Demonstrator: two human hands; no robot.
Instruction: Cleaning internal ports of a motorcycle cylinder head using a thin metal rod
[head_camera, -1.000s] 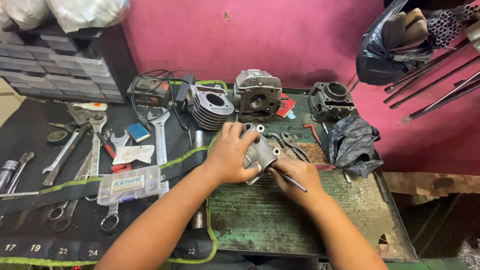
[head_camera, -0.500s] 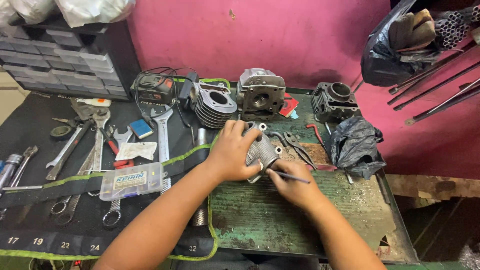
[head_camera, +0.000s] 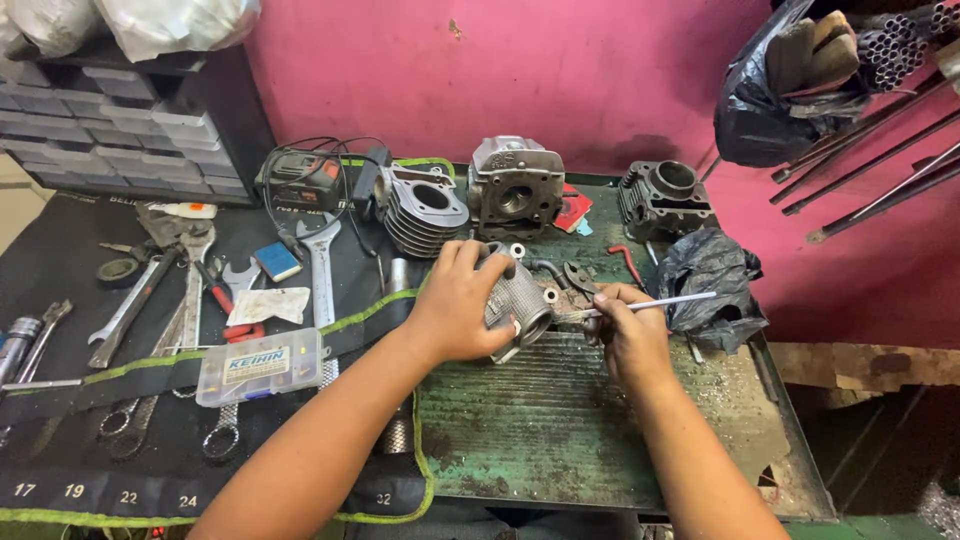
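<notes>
Squarely at the middle of a worn green workbench (head_camera: 560, 440), a person's left hand (head_camera: 458, 305) grips a grey metal engine part (head_camera: 515, 298), fingers curled over its top and thumb underneath. That engine part lies tilted, its long axis running from upper left to lower right, with a round open port facing down and right toward the other hand. Just beside that port, the right hand (head_camera: 625, 325) is clenched around a thin silvery rod (head_camera: 650, 303); the rod's long axis runs nearly level, its free end pointing right and slightly up over a crumpled black plastic bag (head_camera: 710, 285), its other end pointing left to the part's opening. Whether the tip actually touches the metal cannot be told. Both hands sit close together, the part between them and mostly under the left palm.

Behind the hands, along the pink wall (head_camera: 560, 70), stand a finned cylinder (head_camera: 425, 205), a grey cylinder head (head_camera: 513, 185) and a darker cylinder block (head_camera: 665, 195). To the left, a black tool roll (head_camera: 80, 440) carries spanners (head_camera: 320, 270) and a clear plastic parts box (head_camera: 258, 365), with a grey drawer cabinet (head_camera: 110, 130) at the back. Metal bars (head_camera: 870, 170) lean in at upper right
</notes>
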